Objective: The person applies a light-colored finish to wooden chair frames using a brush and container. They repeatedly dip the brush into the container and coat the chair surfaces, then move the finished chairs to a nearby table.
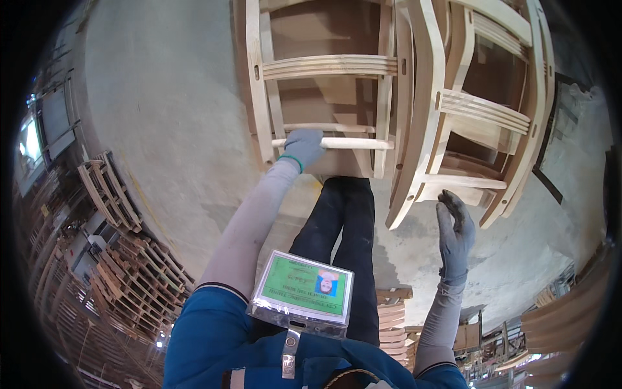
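Left hand (303, 146) in a grey glove, grip closed round the lower rung (350, 143) of an unfinished wooden chair frame (324, 68) straight ahead, right hand (455, 232) open and empty, just near a second chair frame (479, 110) to the right, concrete floor (168, 117) beneath, stacked wooden parts (123, 259) at left.

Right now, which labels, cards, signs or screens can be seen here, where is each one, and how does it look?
Badge: hangs on the person's chest, bottom centre; a rectangular clear sleeve holding a green card with a small photo patch on blue.
Screen or lit window: far left rim; a bright whitish rectangle in a dark frame, too blurred to tell which.
No packages or signs show.
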{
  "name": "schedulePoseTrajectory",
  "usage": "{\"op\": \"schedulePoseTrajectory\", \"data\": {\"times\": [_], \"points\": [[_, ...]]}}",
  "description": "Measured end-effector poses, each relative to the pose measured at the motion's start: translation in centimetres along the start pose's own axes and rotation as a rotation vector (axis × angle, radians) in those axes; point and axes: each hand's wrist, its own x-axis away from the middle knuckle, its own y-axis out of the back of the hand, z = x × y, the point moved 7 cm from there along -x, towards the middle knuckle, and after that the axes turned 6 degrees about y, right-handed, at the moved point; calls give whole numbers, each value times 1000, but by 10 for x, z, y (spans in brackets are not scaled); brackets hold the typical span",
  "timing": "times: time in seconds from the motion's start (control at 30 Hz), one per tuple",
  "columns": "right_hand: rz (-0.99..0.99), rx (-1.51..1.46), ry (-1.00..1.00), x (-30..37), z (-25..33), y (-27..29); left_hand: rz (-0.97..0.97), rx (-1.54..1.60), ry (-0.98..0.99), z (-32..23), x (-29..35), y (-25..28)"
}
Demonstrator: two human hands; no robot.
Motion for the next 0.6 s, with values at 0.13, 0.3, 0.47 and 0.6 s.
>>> {"op": "schedulePoseTrajectory", "data": {"times": [0.13, 0.3, 0.47, 0.6], "points": [[49, -6, 116, -1, 38, -6, -71, -19, -19, 6, 29, 31], [104, -24, 170, 25, 60, 5, -121, -166, 47, 73, 51, 82], [125, -36, 51, 52, 28, -20, -205, -141, -17, 69, 83, 143], [107, -434, -69, 65, 56, -56, -152, -177, -40, 42, 133, 164]]}}
